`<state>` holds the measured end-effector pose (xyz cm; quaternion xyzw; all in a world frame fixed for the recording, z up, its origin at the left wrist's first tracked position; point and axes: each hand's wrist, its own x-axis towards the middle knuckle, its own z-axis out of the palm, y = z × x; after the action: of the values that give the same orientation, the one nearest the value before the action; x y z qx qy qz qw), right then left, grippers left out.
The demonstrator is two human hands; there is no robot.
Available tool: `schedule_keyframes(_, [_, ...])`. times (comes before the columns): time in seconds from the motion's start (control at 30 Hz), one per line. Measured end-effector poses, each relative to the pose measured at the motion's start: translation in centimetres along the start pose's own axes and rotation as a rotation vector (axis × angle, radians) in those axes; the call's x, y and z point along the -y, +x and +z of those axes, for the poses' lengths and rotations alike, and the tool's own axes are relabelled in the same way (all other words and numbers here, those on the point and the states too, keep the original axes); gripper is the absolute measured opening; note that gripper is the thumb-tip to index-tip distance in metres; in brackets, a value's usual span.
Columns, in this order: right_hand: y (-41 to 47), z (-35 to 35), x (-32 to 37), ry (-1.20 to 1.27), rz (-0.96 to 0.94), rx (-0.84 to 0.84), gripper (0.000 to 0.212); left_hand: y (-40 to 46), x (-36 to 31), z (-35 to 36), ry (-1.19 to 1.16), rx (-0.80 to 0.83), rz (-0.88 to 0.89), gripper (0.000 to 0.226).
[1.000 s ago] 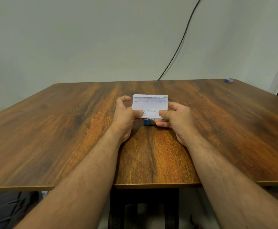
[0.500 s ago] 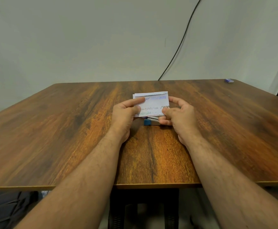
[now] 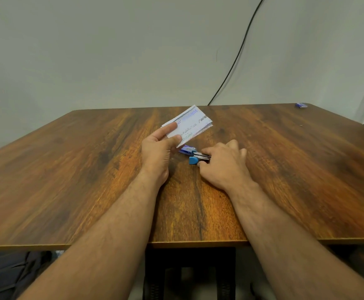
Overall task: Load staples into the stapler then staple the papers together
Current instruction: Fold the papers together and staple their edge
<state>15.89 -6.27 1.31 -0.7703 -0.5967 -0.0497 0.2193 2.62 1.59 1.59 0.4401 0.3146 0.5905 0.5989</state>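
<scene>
Head view, left hand (image 3: 158, 152) pinching papers (image 3: 188, 126), scribbled writing unreadable, right hand (image 3: 222, 164) gripping stapler (image 3: 198, 158)

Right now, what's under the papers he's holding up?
Below the papers, held by the left hand, a small blue box lies on the table, beside the stapler under the right hand. The box's far end is covered.
</scene>
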Motion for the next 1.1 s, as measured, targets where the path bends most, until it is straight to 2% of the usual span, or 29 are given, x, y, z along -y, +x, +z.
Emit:
schedule_keyframes(0.1, [0.0,0.0,0.0,0.046,0.031,-0.023,0.026,0.1,0.0,0.0,0.002,0.001,-0.001,0.038])
schedule_keyframes(0.17, [-0.1,0.0,-0.2,0.198,0.035,-0.081,0.021,0.1,0.0,-0.1,-0.035,0.011,-0.010,0.038])
schedule_keyframes(0.27, [-0.2,-0.1,-0.4,0.518,0.046,-0.177,0.031,0.1,-0.2,-0.1,-0.056,0.010,-0.026,0.037])
schedule_keyframes(0.37, [-0.3,-0.2,-0.5,0.642,0.009,-0.238,0.041,-0.2,-0.3,0.1,-0.086,0.038,-0.032,0.038])
schedule_keyframes(0.43, [-0.4,-0.3,-0.4,0.708,-0.009,-0.216,0.047,-0.5,-0.4,0.3,-0.120,0.075,-0.041,0.039])
schedule_keyframes(0.5, [-0.4,-0.3,-0.4,0.712,-0.004,-0.177,0.048,-0.6,-0.5,0.3,-0.114,0.106,-0.058,0.040])
schedule_keyframes(0.63, [-0.1,-0.2,-0.6,0.676,0.025,-0.114,0.025,-0.8,-0.4,0.4,-0.051,0.143,-0.075,0.040])
schedule_keyframes(0.7, [0.0,-0.1,-0.6,0.738,0.046,-0.085,0.024,-0.8,-0.5,0.4,-0.046,0.164,-0.069,0.040])
schedule_keyframes(0.87, [0.1,-0.2,-0.6,0.714,0.044,-0.082,0.025,-0.8,-0.3,0.2,-0.009,0.195,-0.068,0.038])
schedule_keyframes(1.1, [0.4,-0.4,-0.5,0.885,0.155,-0.106,0.023,-0.5,0.4,0.2,0.027,0.209,0.001,0.035])
